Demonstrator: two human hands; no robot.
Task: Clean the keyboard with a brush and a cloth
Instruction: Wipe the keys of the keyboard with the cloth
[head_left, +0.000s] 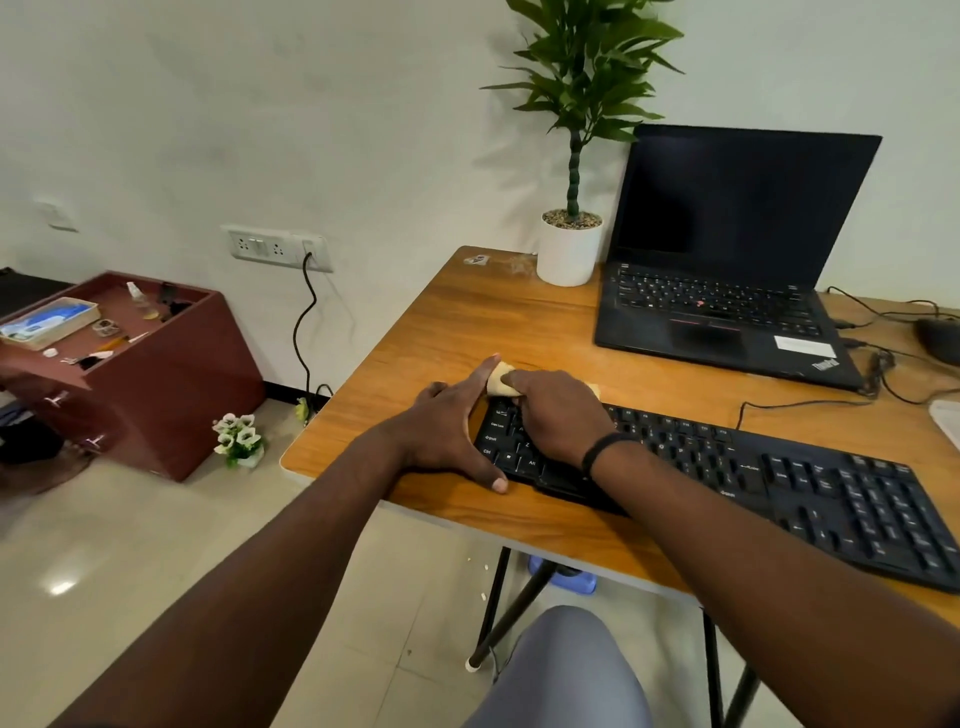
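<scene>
Head view: right hand (558, 415) covers the keyboard's (727, 467) far-left corner, so the keys under it and most of the cloth (500, 378) are hidden. Only a small tan wad shows past the knuckles, at the keyboard's far-left edge, plus a sliver just right of the hand. Fingers are curled over the wad, grasping the cloth against the keys. Left hand (452, 431) lies at the keyboard's left end, fingers straight, thumb on the near-left corner, index tip touching the cloth; it braces and grips nothing. No brush can be made out anywhere.

Keyboard is black, lies slanted on the wooden desk (467, 322), its right end cut off by the frame edge. A dark band (605, 447) sits on the right wrist.

Beyond the keyboard: an open black laptop (727, 291), screen dark. Left of the laptop, a white pot with a green plant (571, 228), its top cropped. Right of the keyboard: loose black cables (883, 364), a dark mouse (940, 338) partly cut off, and a white corner of something unidentifiable at the frame edge.

Well left of the keyboard, on the floor: a maroon cabinet (171, 384) with small clutter on top, too small to identify, and a small bunch of white flowers (236, 436). A wall socket panel (278, 247) has a black cord hanging down. Under the keyboard side of the desk, black legs and a knee in grey fabric (561, 670).
</scene>
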